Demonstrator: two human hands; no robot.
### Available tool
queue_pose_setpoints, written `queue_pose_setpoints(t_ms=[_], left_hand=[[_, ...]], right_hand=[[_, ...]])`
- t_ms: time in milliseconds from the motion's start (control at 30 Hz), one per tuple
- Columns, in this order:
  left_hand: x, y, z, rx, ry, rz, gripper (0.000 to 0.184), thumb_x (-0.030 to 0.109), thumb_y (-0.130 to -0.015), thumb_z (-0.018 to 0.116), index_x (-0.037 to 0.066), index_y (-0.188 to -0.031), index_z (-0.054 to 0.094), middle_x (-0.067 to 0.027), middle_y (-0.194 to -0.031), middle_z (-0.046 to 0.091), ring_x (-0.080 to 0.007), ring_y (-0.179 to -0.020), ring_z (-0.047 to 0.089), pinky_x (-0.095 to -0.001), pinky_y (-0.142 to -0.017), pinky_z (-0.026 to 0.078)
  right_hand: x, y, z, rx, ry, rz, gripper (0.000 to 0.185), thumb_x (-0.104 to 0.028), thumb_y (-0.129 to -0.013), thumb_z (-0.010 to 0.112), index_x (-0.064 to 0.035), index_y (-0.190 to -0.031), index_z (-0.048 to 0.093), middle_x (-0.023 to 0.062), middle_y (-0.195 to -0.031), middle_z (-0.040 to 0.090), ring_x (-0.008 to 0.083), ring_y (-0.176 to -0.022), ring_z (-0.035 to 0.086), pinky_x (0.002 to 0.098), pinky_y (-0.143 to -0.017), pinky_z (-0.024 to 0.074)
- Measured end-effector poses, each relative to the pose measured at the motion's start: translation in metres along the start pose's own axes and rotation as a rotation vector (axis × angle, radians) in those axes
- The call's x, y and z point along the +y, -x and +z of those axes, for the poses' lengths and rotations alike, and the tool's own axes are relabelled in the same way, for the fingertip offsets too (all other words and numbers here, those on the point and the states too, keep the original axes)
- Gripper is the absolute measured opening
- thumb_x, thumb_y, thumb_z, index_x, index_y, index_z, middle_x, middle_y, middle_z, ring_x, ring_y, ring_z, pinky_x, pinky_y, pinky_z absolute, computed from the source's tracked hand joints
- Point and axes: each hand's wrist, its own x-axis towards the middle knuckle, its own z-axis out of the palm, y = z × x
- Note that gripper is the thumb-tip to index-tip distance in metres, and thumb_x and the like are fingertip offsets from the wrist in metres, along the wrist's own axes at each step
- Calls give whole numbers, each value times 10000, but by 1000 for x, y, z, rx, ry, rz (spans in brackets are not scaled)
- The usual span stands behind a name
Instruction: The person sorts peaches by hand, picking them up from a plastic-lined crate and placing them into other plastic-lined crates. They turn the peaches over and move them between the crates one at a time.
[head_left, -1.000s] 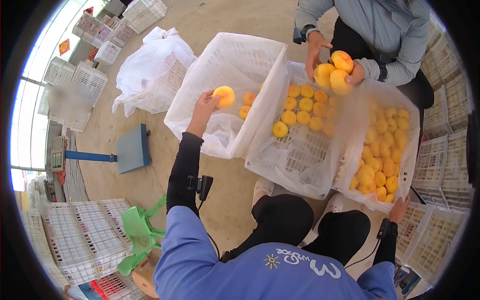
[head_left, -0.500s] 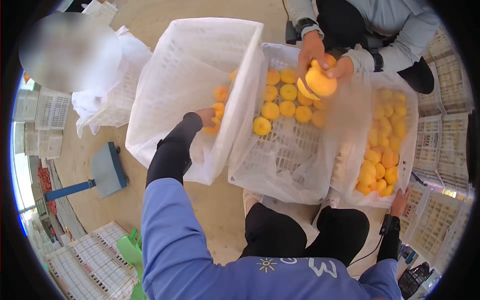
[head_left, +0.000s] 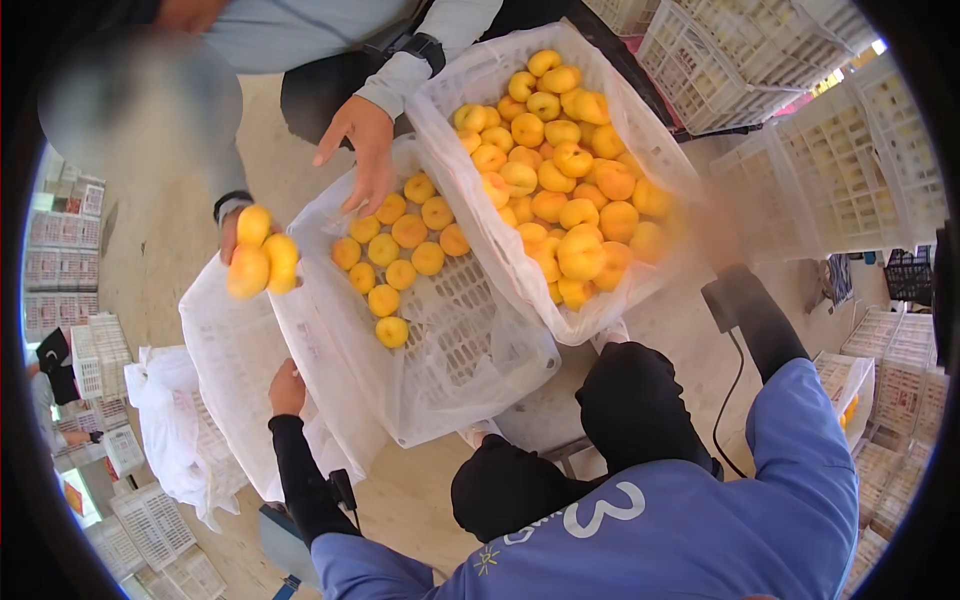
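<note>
My left hand (head_left: pixel 287 388) is at the near part of the white-lined left crate (head_left: pixel 235 345), beside the middle crate. Its fingers look curled, and whatever they hold is hidden. My right hand (head_left: pixel 722 240) is a blur past the right rim of the right crate (head_left: pixel 500 265), close to its heaped yellow peaches (head_left: pixel 580 210); its fingers cannot be made out. In the middle crate (head_left: pixel 470 390), several yellow peaches (head_left: pixel 408 230) sit in rows at the far end, with bare slotted floor nearer me.
Across from me, a co-worker's hand (head_left: pixel 365 145) reaches open over the middle crate. Their other hand carries peaches (head_left: pixel 262 258) above the left crate. Stacked plastic crates (head_left: pixel 740 60) stand at the right. A white-covered crate (head_left: pixel 175 420) is at the left.
The view has swung right. My left hand has left the peaches in the left crate. My right hand has left the right crate's near corner. The co-worker's hands have parted, one carrying peaches left.
</note>
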Motion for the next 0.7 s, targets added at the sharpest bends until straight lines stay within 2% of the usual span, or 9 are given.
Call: queue_pose_setpoints(t_ms=[33, 133, 267, 367, 433, 500, 600, 667, 700], left_hand=[[12, 10, -23, 51, 26, -64, 149, 209, -860, 549, 93, -920, 621, -147, -849, 661, -350, -821, 625, -429, -710, 490], [88, 45, -88, 0, -87, -144, 149, 201, -868, 560, 73, -913, 621, -134, -835, 670, -303, -792, 649, -410, -691, 491], [238, 44, -123, -29, 312, 99, 148, 138, -851, 610, 47, -967, 627, -120, -839, 662, -240, -778, 652, -317, -701, 494], [350, 15, -118, -102, 491, 383, 215, 91, -836, 631, 18, -1037, 611, -109, -930, 662, -202, -852, 645, -300, -753, 492], [381, 0, -104, -148, 457, 497, 264, 106, -827, 634, 28, -1076, 594, -121, -1002, 647, -272, -899, 629, -333, -802, 486], [450, -43, -73, -166, 327, 791, 327, 134, -838, 639, 43, -1146, 577, -121, -1063, 634, -242, -970, 614, -308, -851, 471], [485, -83, -32, -240, 208, 840, 417, 207, -825, 660, 52, -1196, 549, -140, -1115, 616, -284, -1022, 590, -329, -880, 459], [493, -101, -10, -478, 16, 728, 530, 348, -789, 668, 40, -1201, 542, -165, -1131, 613, -314, -1031, 585, -376, -882, 458], [494, -105, -5, -485, 12, 733, 530, 348, -789, 668, 40, -1201, 542, -165, -1131, 613, -314, -1031, 585, -376, -882, 458]], right_hand=[[0, 0, 0, 3, -19, 19, 512, -303, -847, 535, -93, -1306, 447, 205, -1166, 584, 386, -1040, 568, 444, -894, 448], [3, -1, 4, -9, -152, 63, 513, -295, -851, 529, -80, -1310, 449, 200, -1181, 576, 365, -1059, 562, 424, -908, 447], [15, -7, 17, -3, -250, 53, 482, -262, -855, 532, -77, -1294, 462, 172, -1201, 573, 344, -1063, 564, 412, -907, 450], [15, -6, 16, 72, -267, -13, 469, -246, -854, 540, -78, -1285, 470, 153, -1195, 582, 341, -1058, 567, 411, -900, 456], [14, -7, 17, 95, -242, -20, 461, -242, -852, 545, -81, -1280, 477, 145, -1190, 587, 340, -1055, 569, 412, -896, 458], [18, -8, 22, 138, -259, -31, 452, -248, -848, 553, -90, -1268, 494, 136, -1188, 590, 325, -1050, 574, 408, -890, 464], [12, -8, 16, 114, -195, 6, 439, -240, -839, 565, -106, -1253, 512, 122, -1189, 594, 310, -1041, 580, 400, -882, 471], [11, -7, 16, 140, -187, 10, 439, -233, -833, 570, -105, -1248, 514, 118, -1180, 598, 304, -1029, 586, 396, -871, 477], [11, -7, 17, 163, -176, -2, 438, -227, -827, 575, -105, -1243, 516, 114, -1171, 602, 298, -1017, 593, 391, -861, 482]])
